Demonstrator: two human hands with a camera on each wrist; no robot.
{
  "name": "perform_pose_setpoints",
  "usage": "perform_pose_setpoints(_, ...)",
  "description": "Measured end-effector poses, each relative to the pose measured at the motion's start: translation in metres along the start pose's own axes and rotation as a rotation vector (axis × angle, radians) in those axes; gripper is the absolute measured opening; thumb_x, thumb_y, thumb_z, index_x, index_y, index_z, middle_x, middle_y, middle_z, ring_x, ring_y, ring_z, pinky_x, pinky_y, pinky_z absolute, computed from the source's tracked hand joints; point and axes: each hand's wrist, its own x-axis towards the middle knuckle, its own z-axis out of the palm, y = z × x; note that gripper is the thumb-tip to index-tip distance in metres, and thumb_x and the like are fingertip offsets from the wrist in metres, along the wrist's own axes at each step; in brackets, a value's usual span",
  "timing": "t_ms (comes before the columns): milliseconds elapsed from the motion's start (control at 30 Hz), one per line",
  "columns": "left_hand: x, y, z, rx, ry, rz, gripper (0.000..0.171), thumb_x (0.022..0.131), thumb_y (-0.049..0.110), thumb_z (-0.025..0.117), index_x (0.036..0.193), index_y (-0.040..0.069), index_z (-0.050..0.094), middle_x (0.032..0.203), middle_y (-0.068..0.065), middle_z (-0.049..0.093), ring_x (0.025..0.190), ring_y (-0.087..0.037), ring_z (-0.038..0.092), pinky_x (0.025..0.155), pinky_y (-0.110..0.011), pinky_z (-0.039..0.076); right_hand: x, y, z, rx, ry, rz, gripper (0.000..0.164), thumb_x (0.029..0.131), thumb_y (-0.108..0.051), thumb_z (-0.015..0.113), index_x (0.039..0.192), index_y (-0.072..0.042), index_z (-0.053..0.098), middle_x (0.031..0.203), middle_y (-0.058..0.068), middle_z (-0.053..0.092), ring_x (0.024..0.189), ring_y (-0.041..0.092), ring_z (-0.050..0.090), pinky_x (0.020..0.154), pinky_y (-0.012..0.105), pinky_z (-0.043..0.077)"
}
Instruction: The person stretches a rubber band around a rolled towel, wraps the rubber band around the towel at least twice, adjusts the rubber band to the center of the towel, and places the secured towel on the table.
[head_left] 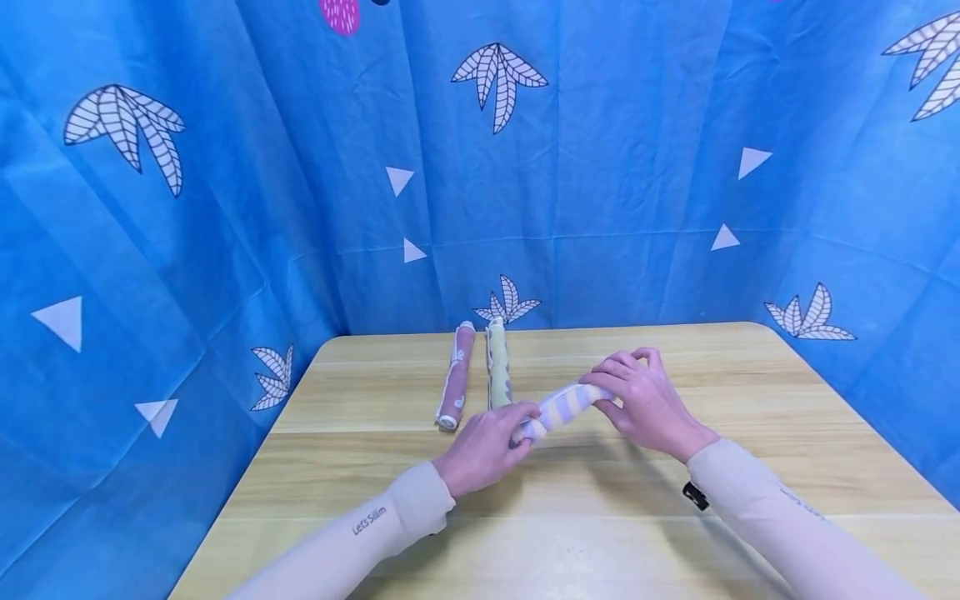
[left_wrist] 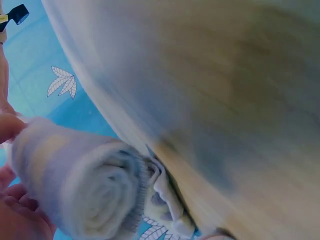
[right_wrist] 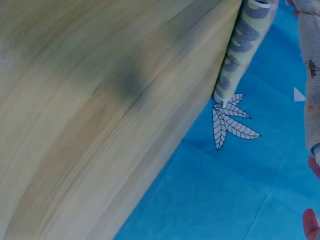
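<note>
A rolled towel [head_left: 564,407] with lilac and cream stripes is held above the table between both hands, tilted up toward the right. My left hand [head_left: 487,446] grips its left end, and my right hand [head_left: 643,400] pinches the right end between thumb and fingers. In the left wrist view the spiral end of the striped roll [left_wrist: 107,192] faces the camera. Beyond the left hand lies a green patterned rolled towel [head_left: 498,367], its near end hidden behind that hand. To its left is a mauve rolled towel [head_left: 456,379].
The wooden table [head_left: 360,475] has rounded far corners. A blue curtain [head_left: 600,167] printed with white leaves and triangles hangs behind it and along both sides. A small black clip-like object [head_left: 695,496] shows at the right sleeve.
</note>
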Motion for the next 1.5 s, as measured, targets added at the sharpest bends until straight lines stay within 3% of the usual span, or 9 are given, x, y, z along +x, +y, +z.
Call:
perform_pose_setpoints(333,-0.002,-0.006,-0.001,0.063,0.005,0.133,0.015,0.091,0.017,0.070,0.105,0.020,0.063,0.106,0.003,0.070,0.085,-0.007,0.064,0.073,-0.018,0.054,0.004,-0.001,0.000,0.019,-0.006,0.000,0.033,0.072,-0.014,0.087,0.104,-0.020,0.077,0.097,-0.005,0.075,0.092,0.017,0.063,0.090,0.054,0.035)
perform_pose_setpoints(500,-0.001,-0.010,-0.003,0.059,0.016,0.107,0.014,0.091,0.020,0.069,0.102,0.021,0.061,0.100,0.006,0.069,0.081,-0.007,0.059,0.066,-0.018,0.049,0.007,-0.003,-0.003,0.067,-0.053,0.051,0.033,0.074,-0.015,0.086,0.105,-0.019,0.077,0.097,-0.005,0.076,0.092,0.016,0.061,0.090,0.051,0.034)
perform_pose_setpoints(567,0.000,-0.011,-0.005,-0.019,-0.006,0.054,0.015,0.092,0.022,0.068,0.105,0.023,0.060,0.100,0.006,0.068,0.082,-0.007,0.058,0.068,-0.020,0.049,0.007,-0.003,-0.005,0.100,-0.064,0.079,0.035,0.075,-0.015,0.086,0.108,-0.018,0.076,0.100,-0.003,0.076,0.094,0.016,0.061,0.090,0.049,0.034)
perform_pose_setpoints(667,0.003,-0.013,-0.007,-0.229,-0.047,-0.034,0.018,0.095,0.018,0.066,0.110,0.022,0.057,0.101,0.005,0.067,0.085,-0.009,0.059,0.076,-0.023,0.050,0.007,-0.001,-0.007,0.115,-0.065,0.082,0.041,0.077,-0.015,0.086,0.116,-0.018,0.074,0.109,-0.001,0.075,0.102,0.018,0.061,0.090,0.048,0.034)
perform_pose_setpoints(867,0.002,-0.016,-0.006,-0.609,-0.132,-0.174,0.020,0.097,0.010,0.062,0.111,0.022,0.056,0.110,0.000,0.069,0.092,-0.014,0.063,0.079,-0.029,0.053,0.001,0.004,-0.005,0.004,-0.061,-0.009,0.058,0.075,-0.017,0.088,0.129,-0.024,0.067,0.125,0.004,0.068,0.114,0.026,0.059,0.093,0.055,0.036)
perform_pose_setpoints(1033,-0.001,-0.014,-0.004,-0.751,-0.201,-0.258,0.019,0.100,0.015,0.060,0.116,0.026,0.056,0.113,0.000,0.067,0.096,-0.017,0.063,0.082,-0.033,0.052,-0.001,0.007,0.000,-0.057,-0.065,-0.057,0.054,0.075,-0.015,0.088,0.124,-0.022,0.068,0.116,0.004,0.069,0.111,0.027,0.060,0.093,0.056,0.037)
perform_pose_setpoints(1133,-0.002,-0.010,-0.002,-0.639,-0.187,-0.204,0.022,0.098,0.024,0.065,0.119,0.027,0.056,0.110,0.003,0.067,0.093,-0.013,0.062,0.081,-0.030,0.052,0.001,0.006,0.000,-0.051,-0.058,-0.057,0.044,0.076,-0.011,0.086,0.116,-0.018,0.070,0.108,0.003,0.070,0.106,0.026,0.060,0.094,0.056,0.037)
perform_pose_setpoints(1333,-0.003,-0.002,0.000,-0.153,-0.073,0.000,0.037,0.093,0.029,0.073,0.128,0.026,0.059,0.123,0.003,0.069,0.104,-0.011,0.067,0.087,-0.026,0.055,0.007,0.005,-0.003,-0.051,-0.054,-0.028,0.035,0.076,-0.009,0.084,0.109,-0.016,0.072,0.100,0.002,0.072,0.099,0.025,0.062,0.094,0.056,0.035)
perform_pose_setpoints(1500,-0.003,-0.002,0.000,-0.032,-0.063,0.089,0.029,0.095,0.024,0.071,0.122,0.023,0.062,0.120,-0.001,0.070,0.104,-0.014,0.069,0.086,-0.025,0.057,0.008,0.005,-0.003,-0.051,-0.041,-0.015,0.031,0.076,-0.011,0.084,0.105,-0.017,0.074,0.097,0.000,0.073,0.095,0.023,0.063,0.093,0.057,0.035)
